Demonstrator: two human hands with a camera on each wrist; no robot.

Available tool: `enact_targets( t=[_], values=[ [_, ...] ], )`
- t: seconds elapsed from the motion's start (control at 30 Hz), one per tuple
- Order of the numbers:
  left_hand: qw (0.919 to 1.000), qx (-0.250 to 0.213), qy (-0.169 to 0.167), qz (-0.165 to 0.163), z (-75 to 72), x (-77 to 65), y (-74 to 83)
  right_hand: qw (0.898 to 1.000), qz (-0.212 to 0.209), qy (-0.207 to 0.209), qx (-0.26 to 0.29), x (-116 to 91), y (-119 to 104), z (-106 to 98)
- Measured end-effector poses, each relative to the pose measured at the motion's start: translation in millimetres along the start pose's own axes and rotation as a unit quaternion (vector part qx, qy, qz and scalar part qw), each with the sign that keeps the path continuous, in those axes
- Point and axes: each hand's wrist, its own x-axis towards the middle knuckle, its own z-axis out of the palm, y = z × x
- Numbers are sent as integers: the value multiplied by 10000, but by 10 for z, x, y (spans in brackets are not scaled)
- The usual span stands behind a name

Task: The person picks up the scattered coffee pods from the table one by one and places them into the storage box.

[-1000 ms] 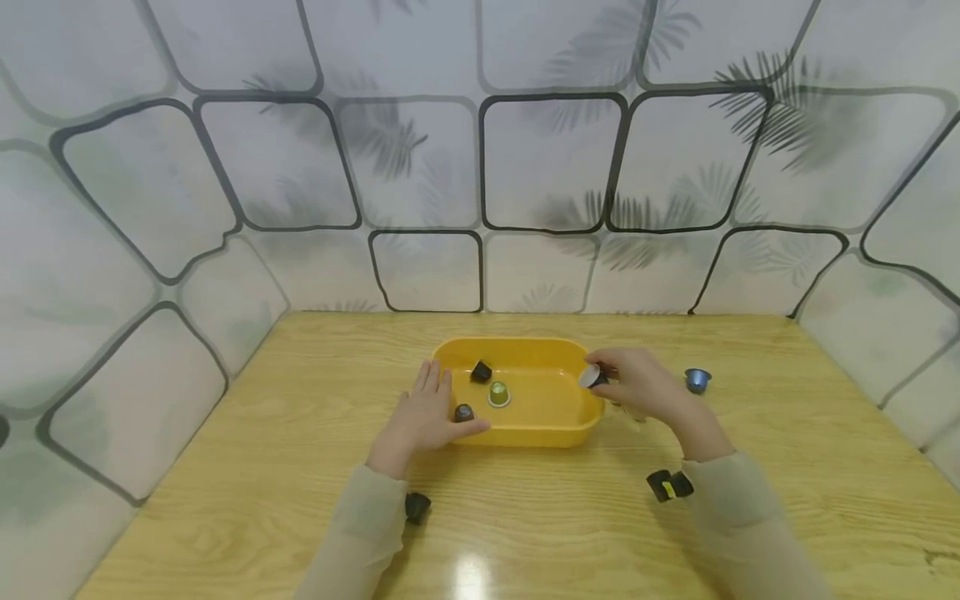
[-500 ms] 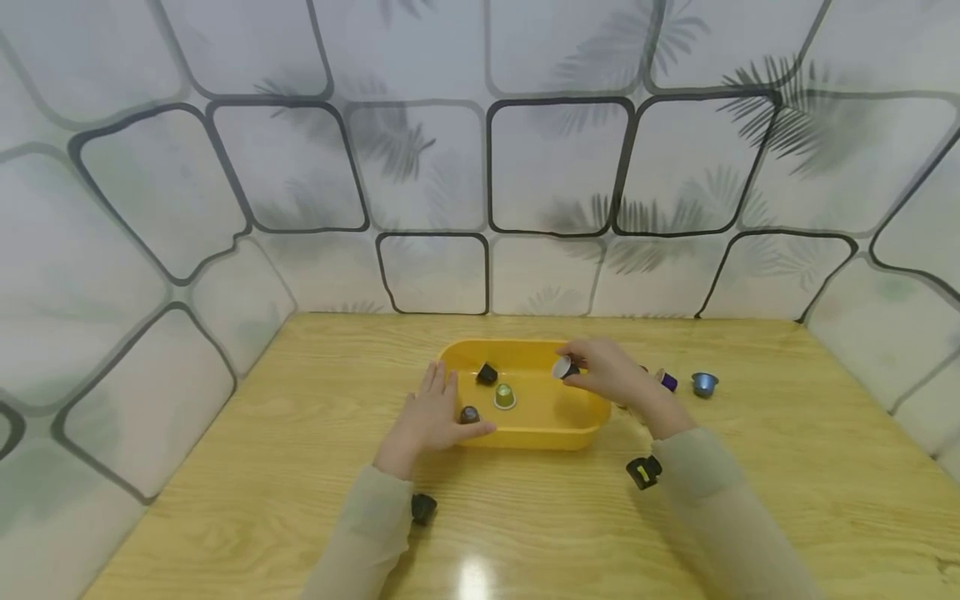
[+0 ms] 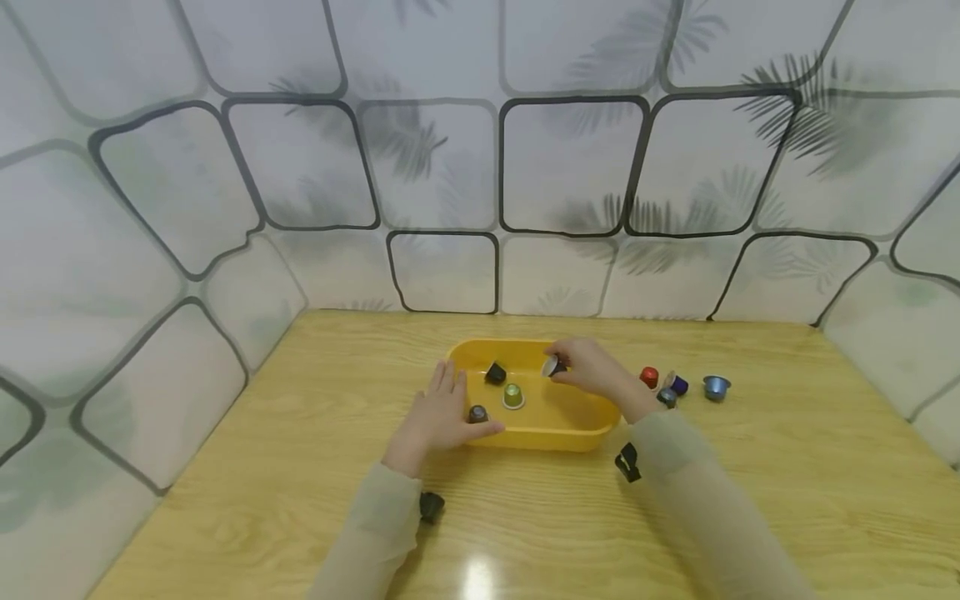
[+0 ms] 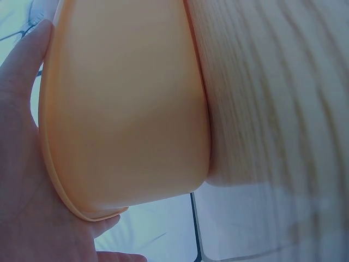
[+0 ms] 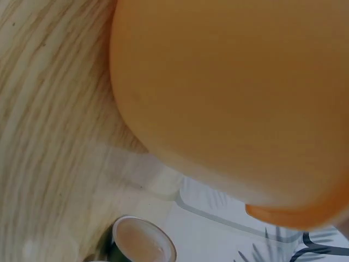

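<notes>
A yellow oval tray stands on the wooden table. My left hand lies with straight fingers along its left rim; in the left wrist view the palm rests against that rim. Over the right part of the tray, my right hand pinches a dark coffee capsule, its pale lid facing left. Inside the tray are a black capsule, a green capsule and a dark grey capsule, the last close to my left thumb. The right wrist view shows mostly the tray's outer wall.
Right of the tray lie a red capsule, a purple capsule, a teal capsule and a blue capsule. Black capsules lie beside my left sleeve and right sleeve. A patterned wall borders the table's back.
My right hand has carried the dark capsule leftward from the tray's right rim to over its inside. Red, purple and teal capsules have come into view behind it. My left hand keeps its place.
</notes>
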Motion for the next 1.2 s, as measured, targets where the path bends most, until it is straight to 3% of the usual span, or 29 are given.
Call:
enact_targets(
  t=[0.17, 0.7, 1.2],
  values=[
    [10000, 35, -46, -12, 19, 18, -2, 9993, -174, -52, -327, 82, 29, 77],
    [10000, 48, 12, 57, 27, 29, -9, 9941, 44, -701, -827, 259, -109, 243],
    [10000, -30, -21, 38, 13, 5, -23, 9911, 130, -831, -1027, 304, -146, 338]
  ],
)
